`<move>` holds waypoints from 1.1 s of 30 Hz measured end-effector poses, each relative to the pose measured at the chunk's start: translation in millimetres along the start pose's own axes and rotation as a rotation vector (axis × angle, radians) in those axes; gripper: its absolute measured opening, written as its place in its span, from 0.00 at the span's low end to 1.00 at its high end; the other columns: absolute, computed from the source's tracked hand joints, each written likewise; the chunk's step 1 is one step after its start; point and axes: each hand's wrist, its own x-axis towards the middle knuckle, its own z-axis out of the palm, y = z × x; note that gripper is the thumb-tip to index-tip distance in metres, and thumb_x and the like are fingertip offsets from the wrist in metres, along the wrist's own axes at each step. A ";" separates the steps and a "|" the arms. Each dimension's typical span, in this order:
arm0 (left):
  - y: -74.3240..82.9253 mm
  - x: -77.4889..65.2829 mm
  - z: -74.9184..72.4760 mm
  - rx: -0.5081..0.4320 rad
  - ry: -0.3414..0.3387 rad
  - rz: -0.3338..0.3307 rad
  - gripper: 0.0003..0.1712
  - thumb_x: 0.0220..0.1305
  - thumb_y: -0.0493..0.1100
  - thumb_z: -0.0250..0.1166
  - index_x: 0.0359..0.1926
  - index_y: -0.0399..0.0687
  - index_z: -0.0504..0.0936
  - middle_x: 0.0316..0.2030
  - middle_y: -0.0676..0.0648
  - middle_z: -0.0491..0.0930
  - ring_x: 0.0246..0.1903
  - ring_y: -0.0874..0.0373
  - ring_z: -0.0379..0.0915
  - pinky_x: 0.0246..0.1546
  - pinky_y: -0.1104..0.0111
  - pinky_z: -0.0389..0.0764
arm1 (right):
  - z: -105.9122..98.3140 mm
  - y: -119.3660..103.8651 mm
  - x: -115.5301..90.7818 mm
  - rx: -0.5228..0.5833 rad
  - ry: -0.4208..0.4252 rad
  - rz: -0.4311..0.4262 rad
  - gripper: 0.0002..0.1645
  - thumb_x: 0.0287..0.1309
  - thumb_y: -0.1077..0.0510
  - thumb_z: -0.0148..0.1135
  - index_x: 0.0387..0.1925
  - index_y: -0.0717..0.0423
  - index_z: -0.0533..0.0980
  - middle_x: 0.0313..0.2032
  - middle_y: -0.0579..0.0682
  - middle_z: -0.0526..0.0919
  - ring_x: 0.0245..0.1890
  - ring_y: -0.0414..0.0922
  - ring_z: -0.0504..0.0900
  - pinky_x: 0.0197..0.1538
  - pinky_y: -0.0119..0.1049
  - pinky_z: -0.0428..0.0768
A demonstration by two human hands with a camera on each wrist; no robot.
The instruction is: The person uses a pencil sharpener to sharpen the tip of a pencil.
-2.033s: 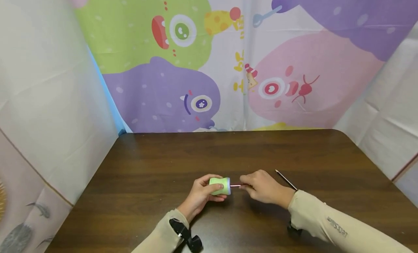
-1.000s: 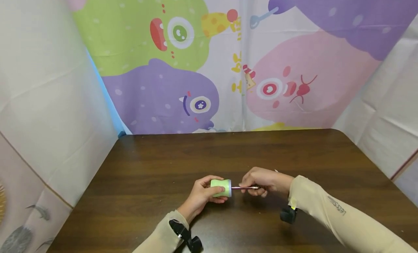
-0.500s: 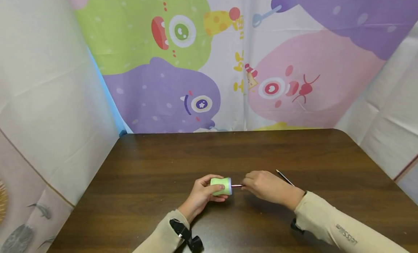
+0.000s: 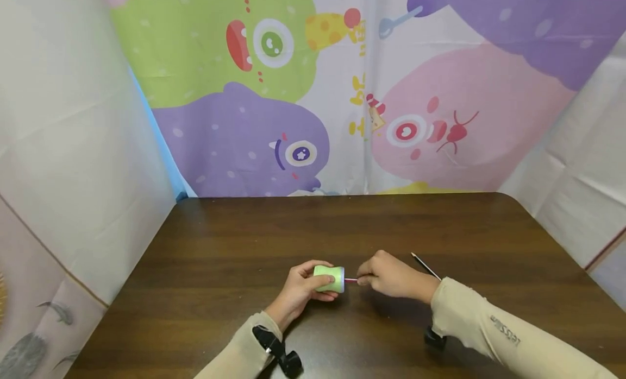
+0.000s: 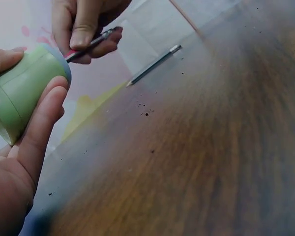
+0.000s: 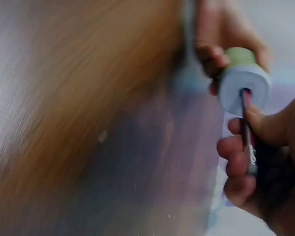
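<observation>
My left hand (image 4: 295,290) holds a green pencil sharpener (image 4: 335,272) on its side, thumb along its near face and fingers behind. The sharpener's pale blue end (image 6: 231,93) faces right, with a round hole in it. A dark pencil with a pinkish-red stripe (image 6: 246,120) goes into that hole, so its tip is hidden. Its outer end is pinched between the thumb and curled fingers of my right hand (image 4: 389,276). In the left wrist view the green sharpener body (image 5: 24,88) is tilted, with the pencil (image 5: 94,46) slanting up from it.
A second dark pencil (image 4: 424,264) lies on the brown wooden table (image 4: 235,243) behind my right wrist, its sharpened point facing away. Small dark specks (image 5: 146,114) show in the left wrist view. A cartoon-printed cloth (image 4: 342,151) hangs behind the table's far edge.
My right hand rolls back and forth on the pencil: palm turned up a second ago, back of the hand up again since. It sits slightly closer to the sharpener now. The left hand stays about still.
</observation>
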 end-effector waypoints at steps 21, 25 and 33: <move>2.5 -1.1 0.9 -0.007 -0.008 -0.002 0.22 0.58 0.27 0.64 0.52 0.20 0.73 0.34 0.41 0.78 0.23 0.50 0.84 0.26 0.64 0.88 | -2.5 19.3 -2.8 0.913 -0.138 0.485 0.14 0.67 0.61 0.56 0.39 0.72 0.80 0.15 0.47 0.75 0.11 0.35 0.64 0.14 0.25 0.61; 1.9 -0.3 1.9 -0.050 0.020 -0.002 0.14 0.59 0.27 0.62 0.46 0.38 0.81 0.35 0.41 0.79 0.24 0.50 0.84 0.27 0.64 0.88 | -7.8 7.2 -12.9 0.511 -0.025 0.279 0.16 0.71 0.55 0.57 0.49 0.64 0.81 0.21 0.49 0.81 0.14 0.37 0.69 0.15 0.29 0.68; 3.0 -0.8 1.7 -0.085 0.013 0.015 0.15 0.60 0.28 0.62 0.44 0.49 0.82 0.36 0.41 0.78 0.24 0.51 0.84 0.27 0.65 0.88 | -3.0 5.0 -19.8 -0.442 0.208 -0.343 0.13 0.68 0.57 0.61 0.49 0.59 0.78 0.32 0.44 0.84 0.26 0.35 0.82 0.28 0.28 0.82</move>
